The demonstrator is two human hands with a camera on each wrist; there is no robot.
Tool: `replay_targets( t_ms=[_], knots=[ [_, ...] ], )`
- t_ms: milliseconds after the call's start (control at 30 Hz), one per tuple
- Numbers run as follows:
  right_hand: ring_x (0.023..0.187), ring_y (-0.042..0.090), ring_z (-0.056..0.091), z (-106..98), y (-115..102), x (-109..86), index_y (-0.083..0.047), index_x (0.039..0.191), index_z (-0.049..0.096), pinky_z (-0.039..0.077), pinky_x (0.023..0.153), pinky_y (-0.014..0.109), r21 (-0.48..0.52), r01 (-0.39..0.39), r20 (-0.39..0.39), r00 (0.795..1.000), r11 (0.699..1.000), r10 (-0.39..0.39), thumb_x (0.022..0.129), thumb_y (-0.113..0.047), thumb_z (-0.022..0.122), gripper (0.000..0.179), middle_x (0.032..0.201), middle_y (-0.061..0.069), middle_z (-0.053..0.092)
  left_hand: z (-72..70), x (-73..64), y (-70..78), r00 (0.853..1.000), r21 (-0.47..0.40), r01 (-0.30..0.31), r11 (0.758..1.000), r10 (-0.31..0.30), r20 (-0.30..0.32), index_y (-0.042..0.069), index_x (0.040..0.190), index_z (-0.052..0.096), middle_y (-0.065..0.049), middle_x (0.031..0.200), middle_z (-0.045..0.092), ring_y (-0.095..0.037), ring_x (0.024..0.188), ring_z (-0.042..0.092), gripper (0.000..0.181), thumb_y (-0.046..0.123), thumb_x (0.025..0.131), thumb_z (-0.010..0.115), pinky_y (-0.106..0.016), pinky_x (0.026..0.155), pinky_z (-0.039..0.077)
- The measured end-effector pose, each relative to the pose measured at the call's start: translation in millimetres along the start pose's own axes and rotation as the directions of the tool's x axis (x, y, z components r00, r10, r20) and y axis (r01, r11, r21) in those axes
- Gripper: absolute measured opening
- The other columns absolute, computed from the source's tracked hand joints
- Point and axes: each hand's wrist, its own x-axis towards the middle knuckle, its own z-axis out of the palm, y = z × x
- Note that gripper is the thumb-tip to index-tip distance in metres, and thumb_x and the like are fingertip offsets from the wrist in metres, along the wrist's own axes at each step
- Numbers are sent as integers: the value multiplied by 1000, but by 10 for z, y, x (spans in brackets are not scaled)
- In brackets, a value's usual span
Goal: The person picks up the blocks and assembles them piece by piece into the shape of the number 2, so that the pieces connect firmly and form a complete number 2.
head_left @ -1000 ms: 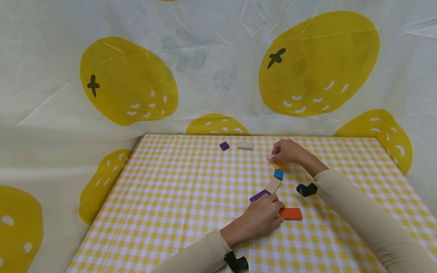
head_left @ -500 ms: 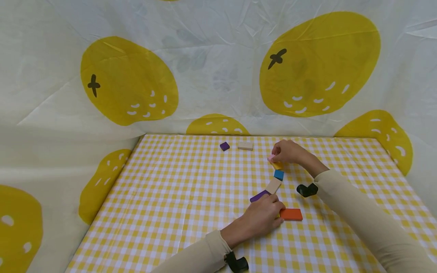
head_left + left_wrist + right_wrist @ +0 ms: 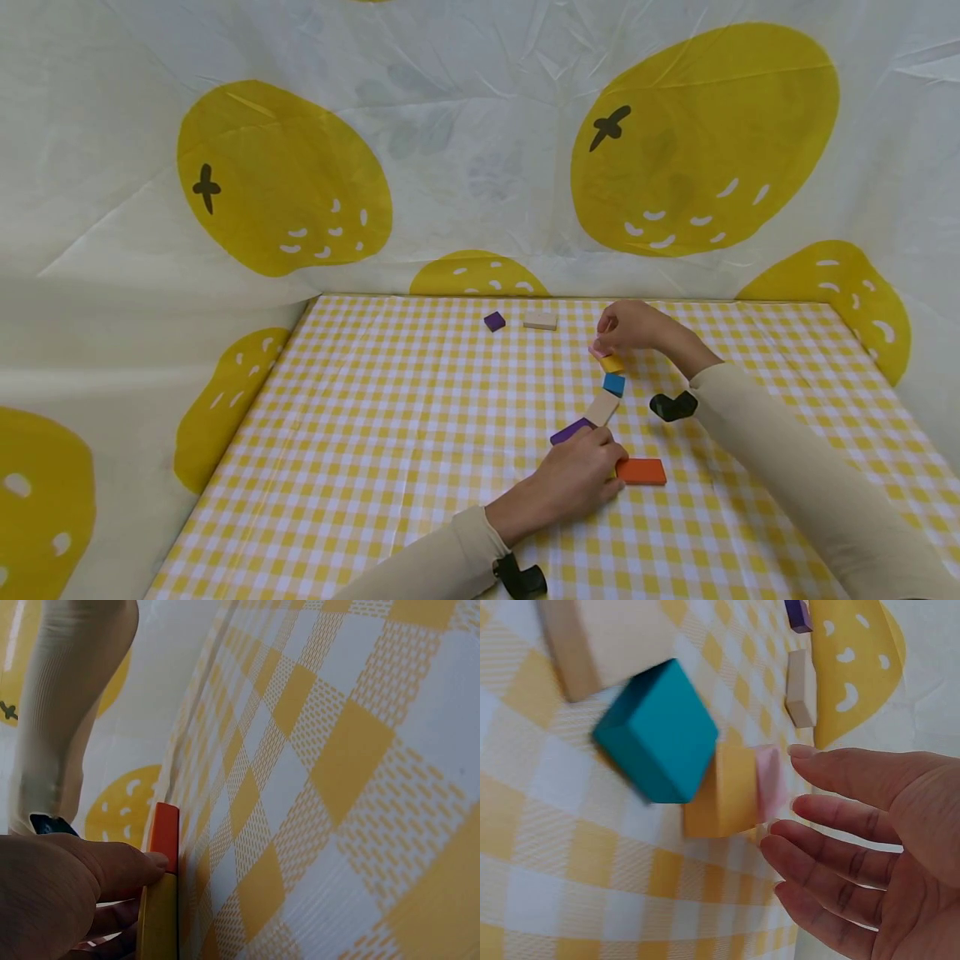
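Note:
A curving line of wooden blocks lies on the checked cloth. My left hand [image 3: 581, 475] pinches a yellow block [image 3: 157, 922] at its near end, thumb at the joint with an orange block [image 3: 642, 472]. Past the knuckles, a purple block [image 3: 572, 431] is partly covered, followed by a plain wood block [image 3: 602, 410], a blue block [image 3: 613, 384] and a second yellow block [image 3: 731, 795]. At the far end a pink block [image 3: 769, 784] touches that yellow one. Beside it my right hand [image 3: 637, 327] has thumb and fingers spread apart, holding nothing.
Near the back edge of the table lie a small purple block [image 3: 494, 322] and a plain wood block [image 3: 540, 321]. A fruit-print curtain [image 3: 480, 167] hangs behind the table. Dark wrist cameras jut from both sleeves.
The right fingers have let go of the pink block and lifted slightly, leaving it next to the yellow one. The left hand has kept its place.

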Motion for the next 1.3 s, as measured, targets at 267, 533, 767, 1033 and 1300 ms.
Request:
replay_targets(
  t_ms=[267, 533, 767, 1033, 1300],
  knots=[
    [94, 32, 66, -53, -78, 158, 1, 106, 71, 54, 83, 48, -15, 42, -46, 998, 999, -43, 92, -20, 75, 25, 104, 17, 71, 13, -3, -5, 1000, 4, -7, 1000, 7, -17, 22, 111, 73, 8, 106, 62, -7, 97, 57, 22, 36, 94, 72, -15, 82, 47],
    [95, 32, 66, 5, -137, 371, 2, 111, 71, 52, 89, 51, -5, 80, -67, 995, 997, -80, 91, -14, 75, 26, 100, 14, 72, 23, -7, -16, 999, 12, -25, 1000, 25, -24, 22, 114, 74, 8, 105, 61, -6, 96, 57, 24, 36, 95, 71, -14, 82, 47],
    [99, 34, 65, 52, -241, 564, 2, 115, 70, 53, 89, 49, -49, 160, -65, 984, 986, -163, 90, -8, 76, 28, 105, 18, 71, 20, -7, -19, 1000, 11, -15, 1000, 15, -18, 22, 113, 74, 8, 105, 60, -6, 96, 56, 23, 37, 95, 71, -14, 80, 46],
    [111, 38, 63, 87, -379, 711, 3, 127, 67, 51, 95, 51, -71, 170, -27, 985, 983, -172, 89, 1, 72, 38, 119, 23, 68, 36, 1, -28, 999, 28, -29, 999, 29, -36, 22, 112, 75, 8, 103, 60, -6, 94, 56, 23, 36, 94, 72, -16, 84, 47],
    [117, 39, 61, 135, -432, 785, 2, 133, 63, 51, 98, 51, -100, 172, 6, 985, 980, -173, 91, 1, 69, 42, 125, 24, 65, 28, -3, -20, 999, 16, -29, 999, 29, -33, 21, 111, 74, 8, 102, 60, -6, 93, 56, 22, 36, 95, 72, -16, 83, 46]
  ],
)
